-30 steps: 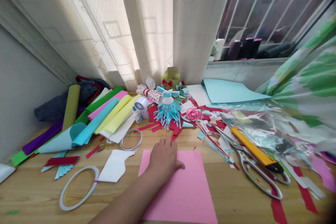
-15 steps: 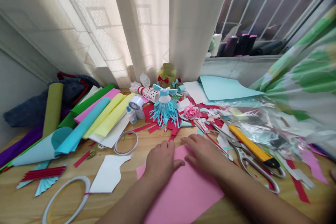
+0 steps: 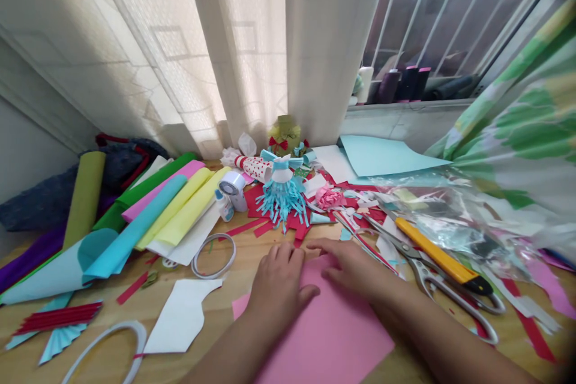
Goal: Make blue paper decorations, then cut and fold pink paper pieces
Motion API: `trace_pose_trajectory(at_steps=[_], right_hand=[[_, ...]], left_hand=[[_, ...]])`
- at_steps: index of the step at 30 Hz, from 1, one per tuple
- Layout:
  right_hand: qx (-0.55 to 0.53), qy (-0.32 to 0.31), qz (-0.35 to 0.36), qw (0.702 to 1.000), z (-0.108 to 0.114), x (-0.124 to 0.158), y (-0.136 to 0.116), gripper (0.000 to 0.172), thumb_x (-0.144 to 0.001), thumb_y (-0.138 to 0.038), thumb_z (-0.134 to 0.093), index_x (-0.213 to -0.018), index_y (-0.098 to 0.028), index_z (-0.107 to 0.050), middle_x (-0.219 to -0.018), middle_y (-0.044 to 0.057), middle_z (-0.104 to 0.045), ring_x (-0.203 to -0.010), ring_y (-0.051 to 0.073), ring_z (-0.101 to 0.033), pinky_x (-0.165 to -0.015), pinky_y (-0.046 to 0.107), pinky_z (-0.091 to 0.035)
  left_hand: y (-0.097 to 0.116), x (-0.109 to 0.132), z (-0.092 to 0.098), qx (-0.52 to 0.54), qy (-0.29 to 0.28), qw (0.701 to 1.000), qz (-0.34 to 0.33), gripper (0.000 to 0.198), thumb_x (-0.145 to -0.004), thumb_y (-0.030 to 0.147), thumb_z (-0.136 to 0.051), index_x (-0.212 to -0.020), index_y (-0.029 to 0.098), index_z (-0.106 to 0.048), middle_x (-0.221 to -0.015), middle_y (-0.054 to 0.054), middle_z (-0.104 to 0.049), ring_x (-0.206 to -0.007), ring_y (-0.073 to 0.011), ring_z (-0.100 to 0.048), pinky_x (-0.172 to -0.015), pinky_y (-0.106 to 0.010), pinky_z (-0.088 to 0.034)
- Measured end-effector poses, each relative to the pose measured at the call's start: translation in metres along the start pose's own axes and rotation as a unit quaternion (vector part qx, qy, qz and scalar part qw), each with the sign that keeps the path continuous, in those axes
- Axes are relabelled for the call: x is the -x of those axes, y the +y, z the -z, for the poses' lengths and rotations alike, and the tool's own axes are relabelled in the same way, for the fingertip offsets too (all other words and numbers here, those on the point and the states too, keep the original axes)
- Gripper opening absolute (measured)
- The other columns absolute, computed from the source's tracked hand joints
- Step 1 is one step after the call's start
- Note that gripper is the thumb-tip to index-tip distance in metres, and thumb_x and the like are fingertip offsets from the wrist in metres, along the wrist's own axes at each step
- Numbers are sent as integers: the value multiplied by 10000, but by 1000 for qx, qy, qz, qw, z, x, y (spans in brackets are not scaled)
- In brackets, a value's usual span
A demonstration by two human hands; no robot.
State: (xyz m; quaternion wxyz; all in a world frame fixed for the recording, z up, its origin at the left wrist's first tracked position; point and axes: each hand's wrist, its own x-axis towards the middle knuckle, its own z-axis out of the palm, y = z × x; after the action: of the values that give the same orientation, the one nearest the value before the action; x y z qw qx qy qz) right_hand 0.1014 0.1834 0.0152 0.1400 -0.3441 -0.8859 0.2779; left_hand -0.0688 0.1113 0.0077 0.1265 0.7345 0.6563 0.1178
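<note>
A sheet of pink paper [image 3: 333,336] lies on the wooden table in front of me. My left hand [image 3: 279,276] rests flat on its left side, fingers stretched forward and thumb pointing right. Over the sheet's upper right edge lies my right hand [image 3: 348,264], its fingers spread and slightly bent. Neither hand grips anything. Just beyond them stands a blue fringed paper figure [image 3: 282,195] on red paper scraps. A white cut paper shape [image 3: 182,315] is left of my left arm. Large scissors [image 3: 427,267] and a yellow utility knife [image 3: 443,255] lie to the right.
Rolled coloured papers [image 3: 157,216], a glue bottle [image 3: 224,205] and tape rolls [image 3: 213,256] are on the left. A pink paper flower [image 3: 330,197] sits among scraps. Clear plastic bags [image 3: 450,210] and a light blue sheet [image 3: 389,155] lie at the right, below the curtain [image 3: 517,126].
The view has tilted slightly upward, so the table things appear lower. Both hands stay on the pink paper, with little visible movement over it.
</note>
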Motion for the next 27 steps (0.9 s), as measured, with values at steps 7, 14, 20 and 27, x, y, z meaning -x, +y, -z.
trace_pose_trajectory(at_steps=[7, 14, 20, 27], right_hand=[[-48, 138, 57, 988, 22, -27, -4, 464, -747, -119, -581, -1199, -218, -547, -1158, 81, -623, -1036, 227, -587, -889, 392, -469], [82, 303, 101, 944, 7, -26, 7, 505, -831, -279, -574, -1309, -224, -423, -1275, 132, -481, -1213, 283, -416, -1011, 494, -349], [82, 278, 131, 948, 7, -17, 4, 519, -833, -269, -570, -1326, -222, -417, -1307, 128, -446, -1228, 277, -394, -1015, 483, -346], [27, 338, 223, 914, 6, -16, -3, 259, -760, -54, -532, -944, -223, -602, -1084, 94, -572, -1063, 240, -516, -913, 440, -433]], left_hand=[[-24, -3, 24, 197, -6, 979, 56, 238, -813, 300, -470, -601, 195, -451, -592, 28, -490, -601, -150, -485, -553, -251, -305], [-25, -5, 20, 238, 48, 963, 118, 252, -822, 359, -425, -638, 190, -456, -596, 34, -453, -600, -151, -459, -545, -245, -271], [-11, 1, 7, 249, 58, 961, 106, 271, -813, 340, -450, -587, 197, -404, -563, 39, -426, -565, -137, -434, -541, -243, -261], [-15, 0, 4, 289, 62, 950, 101, 276, -836, 359, -455, -627, 180, -473, -596, 28, -459, -598, -142, -442, -548, -242, -282]])
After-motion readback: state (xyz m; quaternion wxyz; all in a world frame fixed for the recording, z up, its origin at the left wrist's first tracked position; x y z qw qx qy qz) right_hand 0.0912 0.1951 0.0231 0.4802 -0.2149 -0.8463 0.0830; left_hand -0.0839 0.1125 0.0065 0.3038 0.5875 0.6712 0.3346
